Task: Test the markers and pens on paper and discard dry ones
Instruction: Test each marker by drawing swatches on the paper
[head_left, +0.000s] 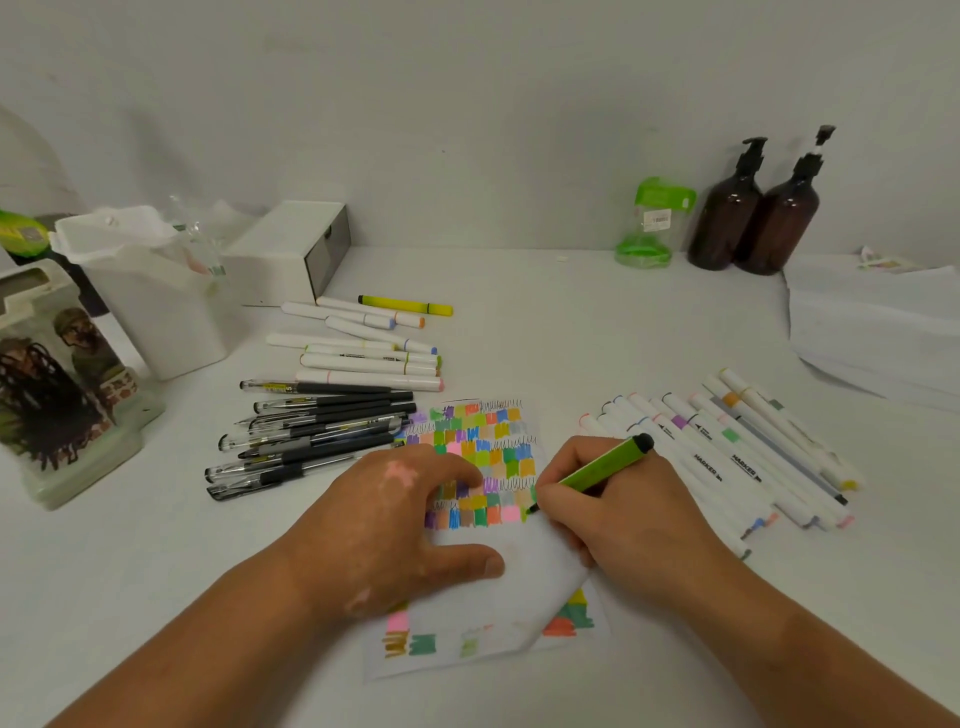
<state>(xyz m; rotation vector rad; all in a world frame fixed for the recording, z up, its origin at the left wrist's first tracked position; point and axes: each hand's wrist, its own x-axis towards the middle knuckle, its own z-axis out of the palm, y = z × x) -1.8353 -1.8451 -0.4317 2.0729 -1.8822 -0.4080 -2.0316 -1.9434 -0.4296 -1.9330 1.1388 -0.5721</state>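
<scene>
Green marker (602, 465), a smooth plastic barrel with a black end, is pinched in the curled fingers of the right hand (613, 514). Its tip touches the paper (498, 587) beside rows of colour swatches, near the table's (571, 322) front edge. The left hand (384, 525) presses the sheet, fingers spread. A white plastic bin (150, 306) at the back-left corner has a liner over its rim and its contents are hidden. 2 glossy amber pump bottles (753, 218) stand at the back edge.

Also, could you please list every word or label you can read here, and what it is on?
"MARKER": on two white markers right of the paper.
Yellow labels on the black pens: too blurred.
Sticker on the green jar: too small.
</scene>
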